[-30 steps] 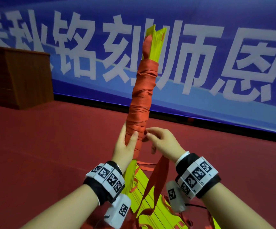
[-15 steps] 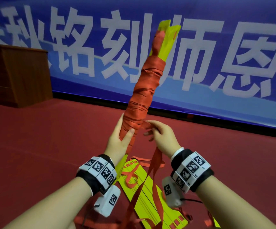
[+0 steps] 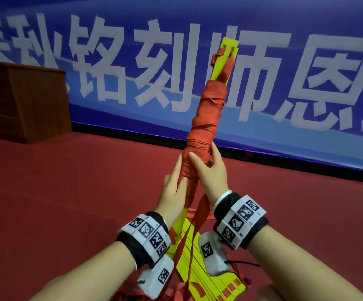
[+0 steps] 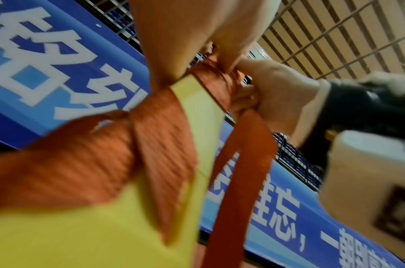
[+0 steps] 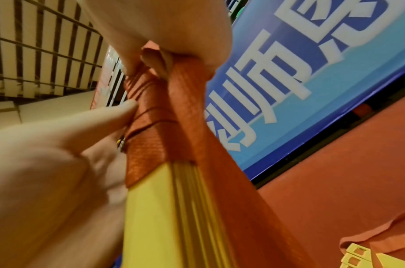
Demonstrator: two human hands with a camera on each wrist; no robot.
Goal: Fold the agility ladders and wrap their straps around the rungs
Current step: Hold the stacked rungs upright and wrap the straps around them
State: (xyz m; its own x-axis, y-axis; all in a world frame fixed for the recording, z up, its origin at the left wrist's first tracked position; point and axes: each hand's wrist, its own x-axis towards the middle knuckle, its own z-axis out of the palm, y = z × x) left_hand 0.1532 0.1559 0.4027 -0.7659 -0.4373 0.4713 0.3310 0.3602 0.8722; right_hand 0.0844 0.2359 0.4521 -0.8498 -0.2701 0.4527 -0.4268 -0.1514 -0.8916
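In the head view, a bundle of yellow rungs [image 3: 225, 59] wound in orange strap [image 3: 206, 118] stands tilted between both hands above the red floor [image 3: 67, 192]. The left hand [image 3: 173, 192] lies along the bundle's lower left side, fingers straight, thumb pressed to the wrap. The right hand [image 3: 211, 177] curls round the wrapped part, thumb in front. More yellow rungs [image 3: 198, 268] lie on the floor below, before a blue banner [image 3: 111, 61].

The left wrist view, blurred, shows the right hand [image 4: 277, 94] gripping the strap [image 4: 219, 85], a loose length [image 4: 240, 172] hanging from it.

In the right wrist view, the left hand [image 5: 59, 154] rests open against the stacked rungs [image 5: 174, 208].
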